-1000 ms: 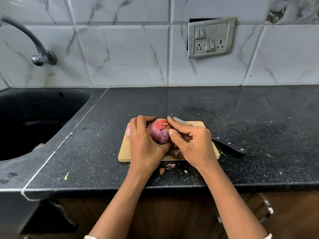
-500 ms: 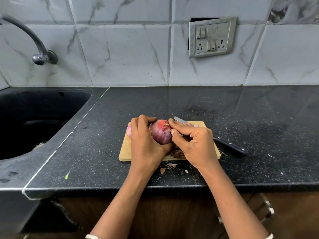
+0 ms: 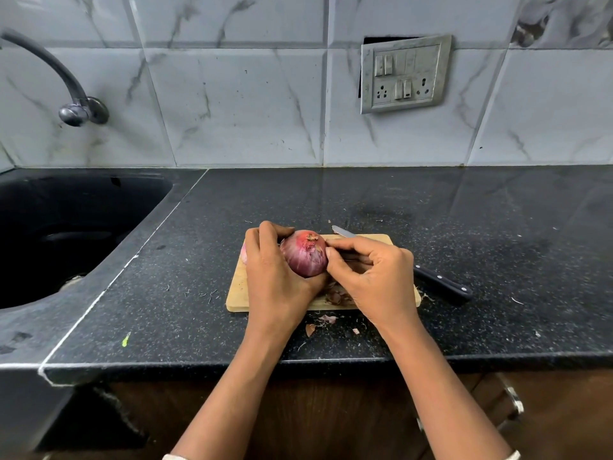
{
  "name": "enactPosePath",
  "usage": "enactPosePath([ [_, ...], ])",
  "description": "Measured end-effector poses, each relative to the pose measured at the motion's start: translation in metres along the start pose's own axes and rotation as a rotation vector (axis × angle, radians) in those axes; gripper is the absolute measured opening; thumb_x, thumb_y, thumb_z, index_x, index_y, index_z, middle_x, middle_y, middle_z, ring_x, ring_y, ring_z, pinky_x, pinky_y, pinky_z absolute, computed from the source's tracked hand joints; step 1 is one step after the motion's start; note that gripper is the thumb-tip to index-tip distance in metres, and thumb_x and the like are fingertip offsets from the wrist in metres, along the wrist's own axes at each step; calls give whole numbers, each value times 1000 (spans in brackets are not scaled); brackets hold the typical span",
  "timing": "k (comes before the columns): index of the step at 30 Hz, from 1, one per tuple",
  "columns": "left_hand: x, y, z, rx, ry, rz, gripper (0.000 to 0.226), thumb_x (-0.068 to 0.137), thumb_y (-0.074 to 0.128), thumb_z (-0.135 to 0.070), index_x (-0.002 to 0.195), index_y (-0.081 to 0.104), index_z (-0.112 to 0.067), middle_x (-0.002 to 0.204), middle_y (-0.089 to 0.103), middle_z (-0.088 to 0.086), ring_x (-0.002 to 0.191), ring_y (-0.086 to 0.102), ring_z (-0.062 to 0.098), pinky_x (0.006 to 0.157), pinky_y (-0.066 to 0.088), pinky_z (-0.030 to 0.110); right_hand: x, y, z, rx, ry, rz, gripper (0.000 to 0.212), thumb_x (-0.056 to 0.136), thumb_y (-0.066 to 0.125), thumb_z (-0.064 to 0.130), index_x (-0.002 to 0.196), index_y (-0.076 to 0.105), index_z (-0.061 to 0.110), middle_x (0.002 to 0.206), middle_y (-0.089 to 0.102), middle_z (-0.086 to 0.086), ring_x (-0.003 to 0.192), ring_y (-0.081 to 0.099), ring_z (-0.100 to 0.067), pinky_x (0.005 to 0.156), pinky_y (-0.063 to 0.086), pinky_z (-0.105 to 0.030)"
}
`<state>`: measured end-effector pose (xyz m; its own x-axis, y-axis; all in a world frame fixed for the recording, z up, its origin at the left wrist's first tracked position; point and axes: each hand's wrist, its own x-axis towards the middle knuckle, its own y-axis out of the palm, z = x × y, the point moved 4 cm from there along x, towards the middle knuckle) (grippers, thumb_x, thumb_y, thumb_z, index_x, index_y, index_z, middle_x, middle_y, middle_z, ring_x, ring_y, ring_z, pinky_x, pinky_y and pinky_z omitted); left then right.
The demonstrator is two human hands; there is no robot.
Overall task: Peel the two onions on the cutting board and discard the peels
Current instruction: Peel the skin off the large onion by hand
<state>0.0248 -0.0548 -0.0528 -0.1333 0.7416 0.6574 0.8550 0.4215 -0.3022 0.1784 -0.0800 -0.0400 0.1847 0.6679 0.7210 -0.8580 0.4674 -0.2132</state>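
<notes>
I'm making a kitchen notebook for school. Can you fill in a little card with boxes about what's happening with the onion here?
Left hand: grips the red onion over the cutting board
Right hand: pinches the onion's skin
Second onion: mostly hidden behind left hand
Knife: lying on board and counter, untouched
Peel scraps: on board and counter

A single wide-angle view from the person's head looks forward and down across the black speckled stone counter (image 3: 464, 227) toward the white marble-patterned tiled wall (image 3: 232, 111). The pale wooden cutting board (image 3: 237, 293) lies close, at centre frame, and the dark sunken sink (image 3: 99, 207) fills the left edge.
</notes>
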Motion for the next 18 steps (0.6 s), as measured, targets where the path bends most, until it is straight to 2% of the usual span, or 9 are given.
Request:
enactPosePath([
  [3,0,0,-2,5,13,-12,67,54,96,-15,106,53,-12,109,46,0,93,49,-1,81,37,1,0,1,1,47,17,33,21,81,78,-1,97,81,12,89,75,16,80,74,1,73,62,-25],
  [8,-1,0,-5,36,34,-17,67,56,95,-15,106,52,-11,110,43,-2,85,44,3,76,37,1,1,-1,0,2,-50,21,15,82,78,6,95,82,10,94,78,6,91,71,3,83,61,-29],
  [13,-3,-2,-10,68,37,-12,66,59,93,-22,108,50,-12,112,40,-4,88,49,11,74,43,16,1,0,-1,1,-54,32,14,80,80,2,92,82,11,92,78,7,90,72,1,79,58,-19],
  [18,-3,-2,-12,110,27,3,65,60,93,-21,107,49,-13,112,39,-4,88,54,18,72,52,34,2,2,-2,-65,-73,32,7,79,78,5,82,80,12,83,76,7,80,71,-5,73,60,-33],
])
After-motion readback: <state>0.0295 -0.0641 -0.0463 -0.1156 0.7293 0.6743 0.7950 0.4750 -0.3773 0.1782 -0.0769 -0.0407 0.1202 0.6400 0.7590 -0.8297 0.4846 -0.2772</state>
